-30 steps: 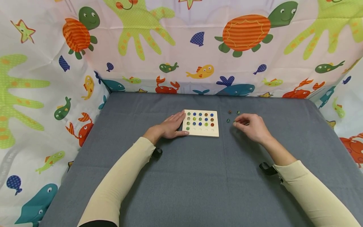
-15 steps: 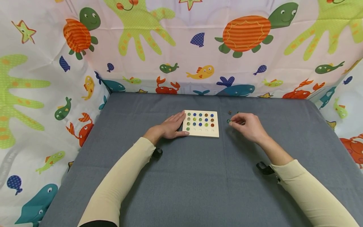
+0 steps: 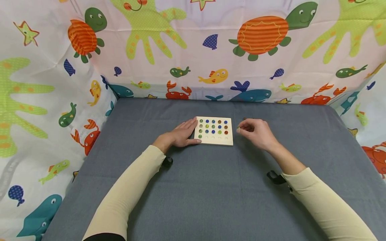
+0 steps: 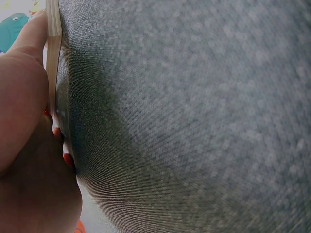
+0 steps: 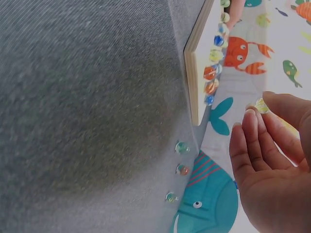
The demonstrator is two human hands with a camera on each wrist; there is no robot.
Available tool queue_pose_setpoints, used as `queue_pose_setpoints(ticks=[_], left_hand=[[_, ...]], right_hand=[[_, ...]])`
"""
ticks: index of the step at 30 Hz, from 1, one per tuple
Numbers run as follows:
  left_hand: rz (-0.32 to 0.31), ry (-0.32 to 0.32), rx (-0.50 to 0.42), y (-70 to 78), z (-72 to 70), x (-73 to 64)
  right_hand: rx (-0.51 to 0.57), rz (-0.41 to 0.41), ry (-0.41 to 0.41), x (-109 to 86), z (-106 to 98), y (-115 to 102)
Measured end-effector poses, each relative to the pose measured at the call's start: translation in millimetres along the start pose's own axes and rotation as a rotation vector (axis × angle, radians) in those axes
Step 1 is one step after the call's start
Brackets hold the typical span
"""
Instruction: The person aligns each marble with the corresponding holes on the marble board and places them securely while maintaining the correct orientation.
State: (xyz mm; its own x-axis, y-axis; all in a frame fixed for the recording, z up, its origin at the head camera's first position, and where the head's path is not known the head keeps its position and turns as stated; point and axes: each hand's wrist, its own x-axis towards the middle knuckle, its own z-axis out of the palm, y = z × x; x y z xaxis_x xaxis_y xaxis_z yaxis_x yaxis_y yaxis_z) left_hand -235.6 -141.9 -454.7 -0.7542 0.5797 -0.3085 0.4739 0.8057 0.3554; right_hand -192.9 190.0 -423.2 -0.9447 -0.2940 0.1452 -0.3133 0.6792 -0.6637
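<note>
A pale wooden board point(image 3: 229, 141) lies on the grey cloth, with rows of coloured marbles point(image 3: 213, 127) seated in it. Its row nearest me has a green marble at the left and bare hollows to the right. My left hand point(image 3: 182, 134) rests against the board's left side, fingers straight and thumb along the near corner. Just right of the board, my right hand point(image 3: 256, 132) pinches a yellow-green glass marble point(image 5: 261, 105) between thumb and fingertips. Three loose marbles lie on the cloth, a green one point(image 5: 181, 147), a reddish one point(image 5: 182, 169) and another green one point(image 5: 170, 197).
Grey cloth point(image 3: 193, 194) covers the table on all sides of the board. A curtain point(image 3: 193, 50) printed with sea animals stands along the back and both sides. Black straps point(image 3: 275, 177) hang at the wrists.
My right hand has moved left toward the board, carrying the marble, and now covers most of the loose marbles in the head view. The left hand and board have stayed still.
</note>
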Motion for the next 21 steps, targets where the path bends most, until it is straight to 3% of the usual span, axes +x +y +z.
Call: queue_pose_setpoints(ticks=[8, 15, 21], left_hand=[[-0.032, -0.013, -0.001, -14.5, 9.7, 15.7], [-0.005, -0.008, -0.018, -3.2, 1.9, 3.3], [-0.013, -0.006, -0.023, -13.5, 9.5, 12.7]], right_hand=[[0.012, -0.023, -0.005, 6.5, 7, -8], [0.036, -0.052, -0.01, 10.9, 17, -19], [0.05, -0.086, -0.023, 14.6, 26, -24]])
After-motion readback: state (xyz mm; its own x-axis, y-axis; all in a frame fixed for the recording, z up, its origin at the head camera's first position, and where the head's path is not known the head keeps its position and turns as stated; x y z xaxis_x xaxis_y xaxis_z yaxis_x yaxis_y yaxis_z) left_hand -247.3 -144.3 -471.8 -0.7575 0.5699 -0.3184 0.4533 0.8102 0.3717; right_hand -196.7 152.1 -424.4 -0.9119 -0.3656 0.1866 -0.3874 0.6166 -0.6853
